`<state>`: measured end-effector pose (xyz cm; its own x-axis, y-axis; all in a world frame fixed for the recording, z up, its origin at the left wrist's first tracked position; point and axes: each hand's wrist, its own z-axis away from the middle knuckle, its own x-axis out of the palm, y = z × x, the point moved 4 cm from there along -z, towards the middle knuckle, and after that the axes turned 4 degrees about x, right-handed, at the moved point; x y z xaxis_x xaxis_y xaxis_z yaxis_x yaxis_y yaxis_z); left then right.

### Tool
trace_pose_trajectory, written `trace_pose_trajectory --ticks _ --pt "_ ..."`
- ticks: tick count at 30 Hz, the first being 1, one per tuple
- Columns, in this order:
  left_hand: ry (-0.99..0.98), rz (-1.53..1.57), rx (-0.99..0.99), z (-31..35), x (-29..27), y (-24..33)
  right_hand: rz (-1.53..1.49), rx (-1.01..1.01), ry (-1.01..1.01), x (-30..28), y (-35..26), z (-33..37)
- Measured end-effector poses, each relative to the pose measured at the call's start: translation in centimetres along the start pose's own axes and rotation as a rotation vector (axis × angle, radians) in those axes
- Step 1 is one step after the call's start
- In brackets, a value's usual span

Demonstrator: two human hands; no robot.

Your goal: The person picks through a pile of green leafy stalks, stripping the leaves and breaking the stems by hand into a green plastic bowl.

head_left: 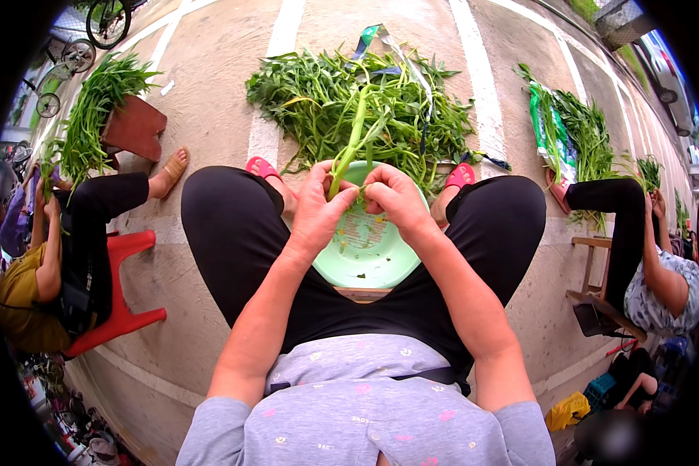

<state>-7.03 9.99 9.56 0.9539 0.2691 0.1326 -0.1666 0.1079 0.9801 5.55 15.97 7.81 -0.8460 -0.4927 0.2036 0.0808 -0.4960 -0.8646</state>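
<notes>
Both hands, left (316,211) and right (394,198), pinch one green stem (349,147) upright over a basin (365,256), which sits below to catch trimmings.

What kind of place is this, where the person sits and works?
Probably an outdoor paved street or yard used for sorting vegetables: painted concrete ground, a big pile of leafy green stems, parked bicycles, and other seated people with their own green bundles.

**Materials and finishes**

Green bowl (365,260) is looking like smooth, slightly glossy plastic. Stem (349,151) is showing waxy and smooth; leaf pile (365,105) is looking matt. Pavement (210,116) is reading as rough concrete. Red stool (124,311) is showing shiny plastic. Trousers (233,233) are looking like matt cloth.
</notes>
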Motion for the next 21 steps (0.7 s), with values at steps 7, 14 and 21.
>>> trace_pose_trajectory --ticks 7,14,21 --pt "0.041 -0.041 0.017 0.1 -0.4 0.1 -0.243 0.077 0.054 -1.4 -0.2 -0.3" --pt "0.076 -0.010 0.037 0.0 -0.7 -0.2 -0.009 0.035 -0.010 -1.6 -1.2 0.0" --pt "0.071 0.043 0.043 -0.2 -0.7 -1.0 0.326 -0.215 -0.004 -0.1 -1.4 0.5"
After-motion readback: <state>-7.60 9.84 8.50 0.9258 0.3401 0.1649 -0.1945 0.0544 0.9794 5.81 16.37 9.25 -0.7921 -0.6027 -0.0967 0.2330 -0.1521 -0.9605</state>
